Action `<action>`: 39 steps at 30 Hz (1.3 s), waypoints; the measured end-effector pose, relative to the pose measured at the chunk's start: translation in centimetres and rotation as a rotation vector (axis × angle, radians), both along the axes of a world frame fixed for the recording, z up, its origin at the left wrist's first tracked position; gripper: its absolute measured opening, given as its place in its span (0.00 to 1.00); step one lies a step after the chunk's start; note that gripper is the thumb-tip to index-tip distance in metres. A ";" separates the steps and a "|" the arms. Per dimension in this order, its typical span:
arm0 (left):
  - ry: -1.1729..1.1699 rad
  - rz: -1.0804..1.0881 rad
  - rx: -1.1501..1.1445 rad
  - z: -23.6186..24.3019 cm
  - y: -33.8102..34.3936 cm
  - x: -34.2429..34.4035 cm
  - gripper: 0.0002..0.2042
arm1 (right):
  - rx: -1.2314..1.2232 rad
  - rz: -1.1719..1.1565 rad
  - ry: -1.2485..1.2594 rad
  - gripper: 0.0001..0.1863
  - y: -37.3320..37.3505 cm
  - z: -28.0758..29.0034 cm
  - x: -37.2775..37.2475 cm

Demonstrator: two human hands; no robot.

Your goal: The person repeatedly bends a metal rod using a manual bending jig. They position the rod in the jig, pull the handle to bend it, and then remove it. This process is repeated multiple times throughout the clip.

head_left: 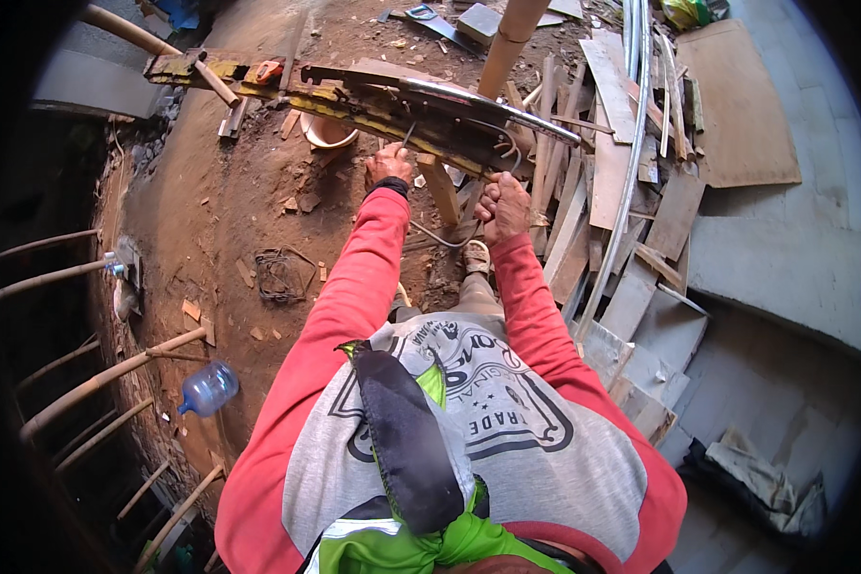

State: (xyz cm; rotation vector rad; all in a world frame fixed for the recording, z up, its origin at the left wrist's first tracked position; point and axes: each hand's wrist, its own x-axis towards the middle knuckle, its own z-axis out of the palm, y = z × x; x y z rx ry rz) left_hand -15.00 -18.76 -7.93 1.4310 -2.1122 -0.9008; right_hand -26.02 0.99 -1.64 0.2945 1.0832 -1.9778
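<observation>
My left hand [389, 166] is closed around a thin grey metal rod [410, 133] at the near edge of a worn yellow-and-black beam [354, 115]. To its right, my right hand [503, 206] is a fist at the same edge, around a thin bent metal rod [518, 158] that curves up over the beam. Below the hands, a curved length of rod [437, 239] loops toward my foot; whether all these lengths are one piece I cannot tell. A long dark metal bar [430, 91] lies along the beam's top. An orange tape measure [264, 72] rests farther left.
Scrap boards [579, 206] pile up at right beside long metal pipes [631, 182]. A pale bucket [329, 131] stands under the beam. A bamboo pole [512, 48] rises beyond it. At left are a blue water jug [209, 387] and bamboo poles [115, 376] along a drop.
</observation>
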 end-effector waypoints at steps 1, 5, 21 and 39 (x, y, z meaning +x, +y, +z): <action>-0.021 -0.005 0.003 0.2 -0.2 0.0 0.12 | 0.012 -0.006 0.004 0.13 0.1 -0.2 0.2; -0.028 -0.011 -0.038 -1.0 -0.8 -0.1 0.12 | 0.095 0.016 0.060 0.14 0.5 -3.5 0.5; 0.156 -0.035 -0.065 -5.4 -1.7 1.7 0.12 | 0.235 0.171 0.223 0.20 -0.1 -5.2 -0.4; -0.276 0.094 0.027 1.3 0.9 0.6 0.13 | 0.888 0.550 2.039 0.21 -0.4 4.8 -17.8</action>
